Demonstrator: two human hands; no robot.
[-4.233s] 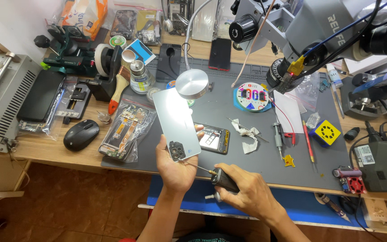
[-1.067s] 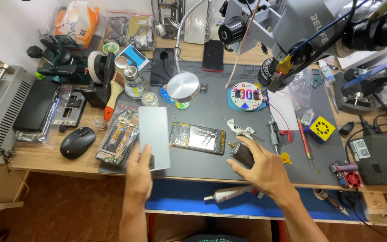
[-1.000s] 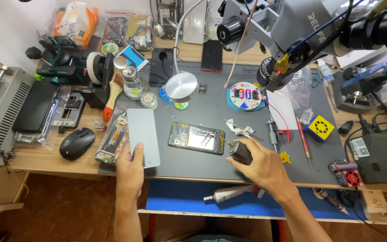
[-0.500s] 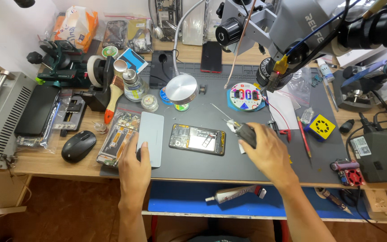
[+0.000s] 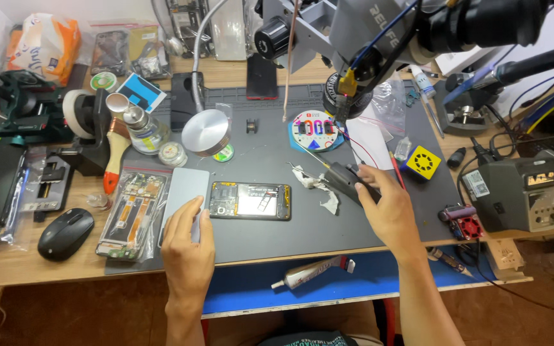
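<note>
Left hand [image 5: 187,247] flat on back cover [image 5: 184,195] — right hand [image 5: 386,205] grip pinching half-hidden black tool [image 5: 342,182].

My left hand [image 5: 187,247] rests on the grey back cover [image 5: 184,192]; at three o'clock, my right hand [image 5: 386,208] grips a black screwdriver [image 5: 340,179].

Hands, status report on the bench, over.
Left hand flat on grey back cover. Right hand gripping dark tool. Opened phone between them, unobstructed.

Two hands [image 5: 188,247], one opened phone [image 5: 250,200], one mouse [image 5: 65,232].
</note>
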